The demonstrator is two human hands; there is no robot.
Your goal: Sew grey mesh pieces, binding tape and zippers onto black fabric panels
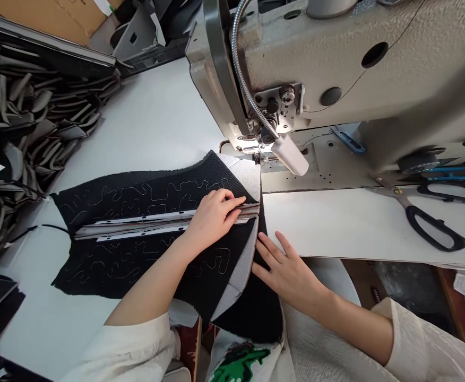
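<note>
A black fabric panel (200, 183) with pale wavy stitching lies on the white table, its corner by the presser foot (257, 158). Along its middle runs a raised grey seam (129, 228) edged with white strips. My left hand (212, 215) is closed over this seam near its right end, thumb and forefinger pinching the layers. Grey-white backing (238, 262) shows at the panel's right side. My right hand (278, 265) lies with fingers apart, fingertips touching the panel's right edge and the black layer (256, 305) hanging over the table edge toward my lap.
The sewing machine (336, 69) fills the upper right, its lamp (290, 155) beside the needle area. Black-handled scissors (435, 228) lie on the right, blue thread snips (347, 139) on the machine bed. Stacked fabric pieces (45, 116) crowd the left side.
</note>
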